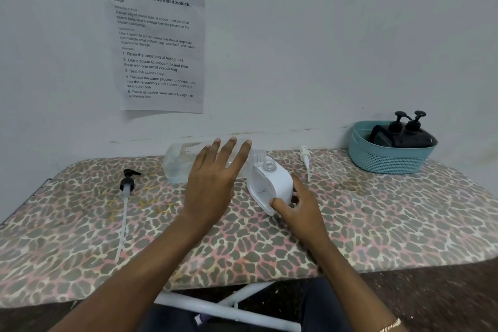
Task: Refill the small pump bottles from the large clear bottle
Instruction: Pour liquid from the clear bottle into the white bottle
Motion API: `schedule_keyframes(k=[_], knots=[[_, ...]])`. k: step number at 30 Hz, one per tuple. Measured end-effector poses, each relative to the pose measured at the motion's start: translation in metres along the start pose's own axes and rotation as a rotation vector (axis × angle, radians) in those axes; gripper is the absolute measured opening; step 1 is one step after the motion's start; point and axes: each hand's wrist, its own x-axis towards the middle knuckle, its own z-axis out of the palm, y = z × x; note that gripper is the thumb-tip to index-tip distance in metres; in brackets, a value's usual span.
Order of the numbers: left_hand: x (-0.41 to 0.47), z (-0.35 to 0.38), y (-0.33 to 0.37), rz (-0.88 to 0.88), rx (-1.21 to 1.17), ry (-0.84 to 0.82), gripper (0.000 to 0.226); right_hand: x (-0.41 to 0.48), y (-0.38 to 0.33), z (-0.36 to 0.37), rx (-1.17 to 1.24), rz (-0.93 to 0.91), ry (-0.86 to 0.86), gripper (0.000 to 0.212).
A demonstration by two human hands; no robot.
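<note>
Spillage may come: large clear plastic bottle [177, 166] lies sideways at 12 o'clock on the leopard-print desk [377, 210], left hand [213, 183] grip spread over it; right hand [299, 210] grips the tilted small white bottle [272, 186], neck open.

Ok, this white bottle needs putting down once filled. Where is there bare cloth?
Bare cloth lies in front of the teal basket, right of the right hand, and between the black pump and the left hand. Crowded mid-table: large clear bottle, white bottle and white pump sit close.
</note>
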Motion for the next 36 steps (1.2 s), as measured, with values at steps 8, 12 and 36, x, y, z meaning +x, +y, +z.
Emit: schedule_keyframes(k=[8,12,36], knots=[[0.0013,0.0006,-0.0026,0.039,0.038,0.006,0.092,-0.0008,0.0011,-0.0002,0.003,0.005,-0.001,0.057],[0.0018,0.0006,-0.004,0.052,0.054,0.022,0.089,-0.0004,0.0013,0.0,0.012,0.0,-0.01,0.056],[0.0041,0.0005,-0.0069,0.109,0.083,0.047,0.086,0.0022,0.0068,-0.0006,0.028,-0.008,-0.015,0.063]])
